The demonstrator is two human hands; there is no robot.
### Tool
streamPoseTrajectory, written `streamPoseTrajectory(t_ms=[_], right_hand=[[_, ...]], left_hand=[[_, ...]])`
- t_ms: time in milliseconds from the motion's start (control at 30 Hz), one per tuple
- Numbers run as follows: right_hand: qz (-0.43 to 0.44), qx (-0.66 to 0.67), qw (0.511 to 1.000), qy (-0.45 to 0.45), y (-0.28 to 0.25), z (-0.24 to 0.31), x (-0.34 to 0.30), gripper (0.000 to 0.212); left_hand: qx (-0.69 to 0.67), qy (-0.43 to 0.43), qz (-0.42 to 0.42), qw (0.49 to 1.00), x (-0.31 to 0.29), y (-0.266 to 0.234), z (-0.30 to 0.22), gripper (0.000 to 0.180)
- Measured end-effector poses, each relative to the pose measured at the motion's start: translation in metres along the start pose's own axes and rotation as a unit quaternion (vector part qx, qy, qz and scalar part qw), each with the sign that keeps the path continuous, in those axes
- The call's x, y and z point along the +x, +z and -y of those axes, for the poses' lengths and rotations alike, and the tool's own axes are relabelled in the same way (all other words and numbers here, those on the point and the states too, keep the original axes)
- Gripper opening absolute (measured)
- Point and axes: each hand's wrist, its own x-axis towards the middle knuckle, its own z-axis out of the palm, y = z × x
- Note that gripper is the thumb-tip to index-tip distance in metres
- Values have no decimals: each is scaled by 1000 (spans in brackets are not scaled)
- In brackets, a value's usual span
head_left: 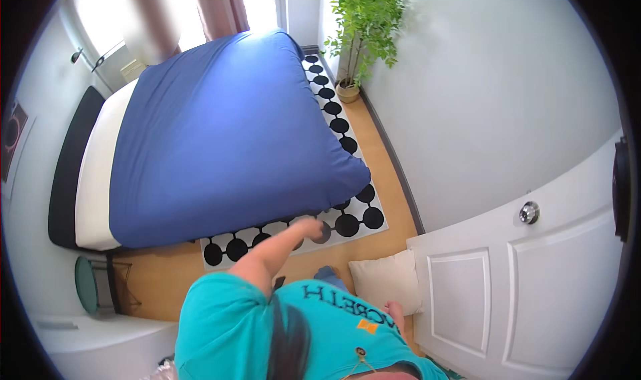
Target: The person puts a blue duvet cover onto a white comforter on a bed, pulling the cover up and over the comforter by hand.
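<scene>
My left arm reaches forward over the rug, and my left hand (310, 228) is in front of the near edge of the bed. That hand is smeared, so its fingers do not show clearly. Nothing can be made out in it. A blue cover (234, 140) lies over most of the bed, hanging down at the near right corner. Low at my right side, my right hand (394, 308) overlaps the lower edge of a cream pillow (380, 278). Whether it grips the pillow or only passes in front of it, I cannot tell.
A white panelled door (461, 300) with a round knob (529, 212) stands on the right. Black-dotted rug (372, 217) runs under the bed. A potted plant (348, 92) fills the far corner. To the left are a dark headboard (73, 173) and a round green table (85, 285).
</scene>
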Motion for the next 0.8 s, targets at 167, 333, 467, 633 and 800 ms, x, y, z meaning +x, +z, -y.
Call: streamPoseTrajectory(t_ms=[167, 333, 467, 633, 800], right_hand=[[43, -107, 993, -34, -1, 73, -16, 27], [35, -122, 992, -5, -13, 181, 44, 27], [68, -92, 981, -154, 15, 313, 66, 25], [52, -195, 959, -200, 19, 445, 112, 25], [58, -244, 961, -117, 18, 519, 152, 27]], left_hand=[[-51, -55, -85, 994, 4, -54, 20, 33], [-76, -118, -112, 984, 44, -69, 57, 34], [-166, -232, -179, 941, 78, -79, 59, 37], [-225, -324, -316, 863, 142, -127, 41, 41], [-210, -337, -329, 857, 198, -154, 24, 39]])
